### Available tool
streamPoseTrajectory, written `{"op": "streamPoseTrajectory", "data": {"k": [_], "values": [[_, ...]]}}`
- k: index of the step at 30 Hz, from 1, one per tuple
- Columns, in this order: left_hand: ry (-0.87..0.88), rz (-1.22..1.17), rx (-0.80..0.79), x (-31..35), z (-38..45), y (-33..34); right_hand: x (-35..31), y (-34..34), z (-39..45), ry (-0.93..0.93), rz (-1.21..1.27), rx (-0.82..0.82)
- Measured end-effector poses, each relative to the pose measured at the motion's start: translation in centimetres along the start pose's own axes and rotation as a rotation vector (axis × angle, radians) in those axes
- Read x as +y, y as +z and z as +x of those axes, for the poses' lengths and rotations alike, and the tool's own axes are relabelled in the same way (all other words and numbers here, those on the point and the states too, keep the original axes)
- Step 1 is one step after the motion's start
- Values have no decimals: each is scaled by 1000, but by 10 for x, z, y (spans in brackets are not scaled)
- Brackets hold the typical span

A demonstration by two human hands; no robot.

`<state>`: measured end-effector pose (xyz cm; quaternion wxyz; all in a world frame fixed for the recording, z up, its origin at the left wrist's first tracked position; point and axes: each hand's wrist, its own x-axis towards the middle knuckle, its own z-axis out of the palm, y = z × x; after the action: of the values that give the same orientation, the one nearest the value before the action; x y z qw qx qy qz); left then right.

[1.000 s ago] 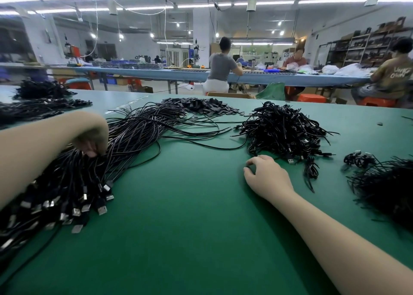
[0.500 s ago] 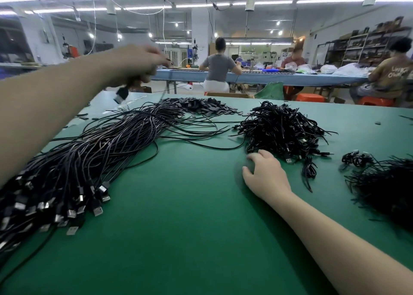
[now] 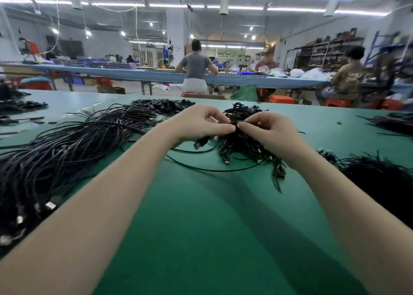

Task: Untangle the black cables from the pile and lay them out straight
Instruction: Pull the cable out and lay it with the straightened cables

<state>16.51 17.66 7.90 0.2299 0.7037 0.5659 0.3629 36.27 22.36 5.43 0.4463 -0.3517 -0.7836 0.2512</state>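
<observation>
While both hands meet above the tangled pile (image 3: 245, 142) mid-worktop (image 3: 201, 216), left hand (image 3: 201, 124) and right hand (image 3: 268, 131) each pinch one black cable (image 3: 237, 122); its run is lost against the pile behind.

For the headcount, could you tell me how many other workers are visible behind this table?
3: a grey-shirted person at centre, a red-shirted person beyond the blue table, a brown-shirted person at right. Others may be hidden.

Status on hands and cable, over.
Both hands, left and right, pinching one cable above tangled pile. Straightened bundle lies left. Nothing blocking.
</observation>
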Motion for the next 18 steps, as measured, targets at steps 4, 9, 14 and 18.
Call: {"op": "streamPoseTrajectory", "data": {"k": [4,9,14,18], "values": [[-163,-266,-59,-16,-2,0,10,-1,0,73,23,27],[-300,-884,267,-19,3,-2,-3,22,-4,151,194,-40],[-390,-1188,252,-14,7,15,-20,51,-14,209,369,-192],[-331,-971,39,-5,2,4,-19,56,-19,222,410,-274]]}}
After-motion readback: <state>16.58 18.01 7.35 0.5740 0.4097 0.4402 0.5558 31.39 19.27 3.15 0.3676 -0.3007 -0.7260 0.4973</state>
